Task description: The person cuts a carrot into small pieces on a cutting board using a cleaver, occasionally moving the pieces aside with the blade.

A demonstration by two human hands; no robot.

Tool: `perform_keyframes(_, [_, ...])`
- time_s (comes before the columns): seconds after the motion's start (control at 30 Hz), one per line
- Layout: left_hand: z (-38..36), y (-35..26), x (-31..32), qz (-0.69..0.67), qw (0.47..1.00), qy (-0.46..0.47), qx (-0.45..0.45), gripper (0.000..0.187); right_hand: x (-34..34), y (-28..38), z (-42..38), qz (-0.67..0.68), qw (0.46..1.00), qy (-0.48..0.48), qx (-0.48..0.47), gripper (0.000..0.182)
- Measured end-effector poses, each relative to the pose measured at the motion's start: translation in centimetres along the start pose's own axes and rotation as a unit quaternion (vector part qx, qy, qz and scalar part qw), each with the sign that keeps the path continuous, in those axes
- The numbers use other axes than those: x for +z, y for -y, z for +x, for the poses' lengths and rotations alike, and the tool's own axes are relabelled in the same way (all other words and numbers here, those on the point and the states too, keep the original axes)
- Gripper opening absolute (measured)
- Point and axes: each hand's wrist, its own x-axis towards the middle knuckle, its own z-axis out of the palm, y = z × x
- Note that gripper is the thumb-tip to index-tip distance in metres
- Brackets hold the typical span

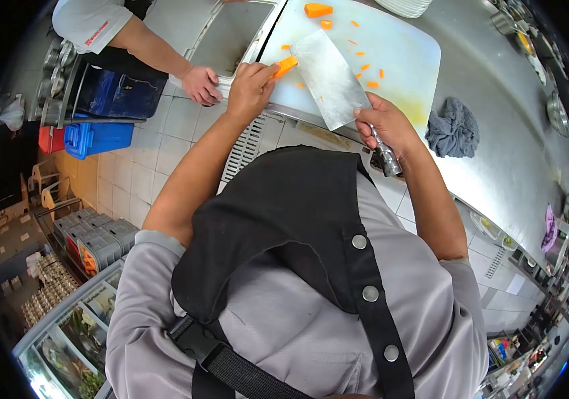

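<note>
My left hand (252, 88) pinches a piece of carrot (285, 66) at the left side of a white cutting board (407, 56). The broad metal blade of a cleaver (331, 80) lies over the board beside that carrot piece, its tip close to it. My right hand (385, 123) is wrapped round the cleaver where blade meets handle, at the board's near edge. Small orange carrot bits (365, 67) are scattered to the right of the blade. A larger carrot chunk (318, 10) sits at the board's far edge.
A crumpled grey cloth (454, 128) lies on the steel counter (497, 159) right of the board. White plates (405, 5) are stacked at the back. Left of the board, a co-worker's hand (202, 85) is near an open white-rimmed container (231, 40). Blue bins (101, 136) stand farther left.
</note>
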Motion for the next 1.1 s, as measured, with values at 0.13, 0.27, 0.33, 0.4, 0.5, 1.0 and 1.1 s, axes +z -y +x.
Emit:
perform_keyframes(0.13, [0.0, 0.1, -0.2, 0.004, 1.000, 0.009, 0.001, 0.034, -0.2, 0.1, 0.0, 0.014, 1.000, 0.011, 0.001, 0.033])
perform_keyframes(0.27, [0.0, 0.3, 0.1, -0.001, 1.000, 0.005, 0.004, 0.035, -0.5, 0.5, -0.1, 0.013, 1.000, 0.014, 0.004, 0.031])
perform_keyframes(0.33, [0.0, 0.5, 0.1, -0.003, 1.000, 0.000, 0.007, 0.035, -0.6, 0.7, -0.2, 0.006, 1.000, 0.015, 0.001, 0.031])
perform_keyframes(0.4, [0.0, 0.4, 0.1, -0.001, 1.000, 0.001, 0.006, 0.035, -0.6, 0.9, -0.3, -0.002, 1.000, 0.016, -0.001, 0.030])
perform_keyframes(0.5, [0.0, 0.3, 0.1, -0.004, 1.000, 0.003, 0.000, 0.035, -0.6, 1.0, -0.3, -0.005, 1.000, 0.013, 0.014, 0.030])
perform_keyframes(1.0, [0.4, 0.0, -0.4, -0.004, 1.000, 0.016, -0.007, 0.029, -0.6, 1.0, 0.7, -0.006, 0.999, 0.041, 0.007, 0.021])
perform_keyframes(1.1, [0.5, 0.0, -0.3, -0.004, 1.000, 0.013, 0.001, 0.028, -0.5, 0.9, 0.9, -0.004, 0.999, 0.046, 0.008, 0.022])
